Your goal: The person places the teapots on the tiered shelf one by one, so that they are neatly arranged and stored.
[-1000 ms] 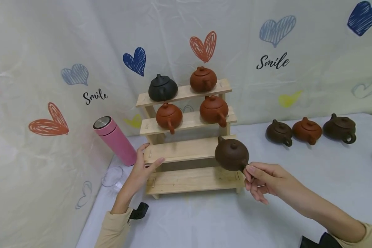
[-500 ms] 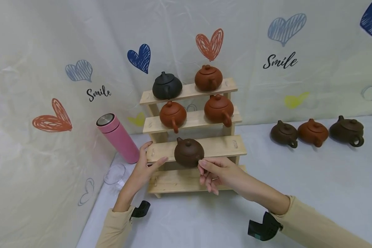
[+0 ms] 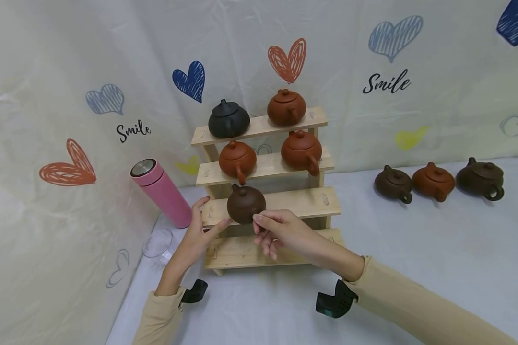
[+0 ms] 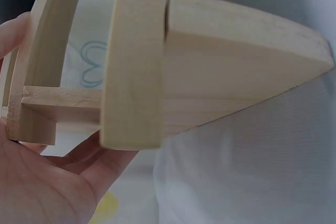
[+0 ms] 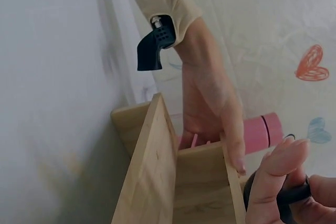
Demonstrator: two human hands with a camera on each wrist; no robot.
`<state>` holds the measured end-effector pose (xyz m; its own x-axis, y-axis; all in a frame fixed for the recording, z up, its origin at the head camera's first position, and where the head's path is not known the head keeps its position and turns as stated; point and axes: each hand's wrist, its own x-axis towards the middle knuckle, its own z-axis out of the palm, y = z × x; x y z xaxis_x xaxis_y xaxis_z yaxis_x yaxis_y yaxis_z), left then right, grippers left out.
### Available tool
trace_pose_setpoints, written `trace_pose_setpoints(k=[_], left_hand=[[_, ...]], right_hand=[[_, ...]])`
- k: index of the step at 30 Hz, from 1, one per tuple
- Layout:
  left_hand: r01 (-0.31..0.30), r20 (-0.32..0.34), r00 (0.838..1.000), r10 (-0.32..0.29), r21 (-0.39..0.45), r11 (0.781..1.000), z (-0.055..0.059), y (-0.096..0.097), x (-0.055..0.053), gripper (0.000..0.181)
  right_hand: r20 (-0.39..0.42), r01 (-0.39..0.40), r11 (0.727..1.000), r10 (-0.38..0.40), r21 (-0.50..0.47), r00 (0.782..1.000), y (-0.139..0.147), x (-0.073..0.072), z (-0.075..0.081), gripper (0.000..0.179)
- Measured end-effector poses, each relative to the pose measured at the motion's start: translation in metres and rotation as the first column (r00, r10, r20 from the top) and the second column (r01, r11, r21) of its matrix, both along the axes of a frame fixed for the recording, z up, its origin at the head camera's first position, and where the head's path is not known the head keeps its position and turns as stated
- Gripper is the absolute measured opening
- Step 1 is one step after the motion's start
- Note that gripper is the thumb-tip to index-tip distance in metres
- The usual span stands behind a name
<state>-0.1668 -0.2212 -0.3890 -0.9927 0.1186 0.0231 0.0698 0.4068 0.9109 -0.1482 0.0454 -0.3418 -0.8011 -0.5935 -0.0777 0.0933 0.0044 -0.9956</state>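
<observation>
My right hand (image 3: 285,232) pinches the handle of a dark brown teapot (image 3: 245,205), which overlaps the left part of the third step down on a four-step wooden display stand (image 3: 302,203). In the right wrist view my right fingers (image 5: 278,169) close on the dark handle, and most of the pot is hidden. At the left end of that same step, my left hand (image 3: 196,242) grips the stand, thumb in front. The left wrist view shows its palm (image 4: 47,187) against the wooden side. A black teapot (image 3: 229,120) and several reddish-brown teapots (image 3: 237,158) occupy the two upper steps.
A pink thermos flask (image 3: 164,194) stands left of the stand, near a clear round plastic piece (image 3: 157,243). On the white-covered table at right are a dark teapot (image 3: 393,183), a reddish teapot (image 3: 433,182) and a larger dark teapot (image 3: 479,178). Behind hangs a printed cloth (image 3: 336,57).
My right hand has carried the brown teapot leftwards from the stand's right end to the left part of the third step. My left hand stays on the stand.
</observation>
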Motion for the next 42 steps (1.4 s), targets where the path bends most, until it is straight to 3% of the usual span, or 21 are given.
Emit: trace_pose_setpoints(k=[27, 42], left_hand=[[0.021, -0.041, 0.999, -0.022, -0.028, 0.999, 0.004, -0.001, -0.001, 0.088], [0.075, -0.096, 0.992, -0.079, -0.048, 0.996, 0.000, -0.005, 0.001, 0.081]], right_hand=[[-0.004, -0.046, 0.998, 0.046, -0.051, 0.999, -0.017, 0.002, -0.001, 0.035], [0.009, -0.037, 0.998, 0.037, -0.046, 0.999, -0.032, 0.004, -0.008, 0.036]])
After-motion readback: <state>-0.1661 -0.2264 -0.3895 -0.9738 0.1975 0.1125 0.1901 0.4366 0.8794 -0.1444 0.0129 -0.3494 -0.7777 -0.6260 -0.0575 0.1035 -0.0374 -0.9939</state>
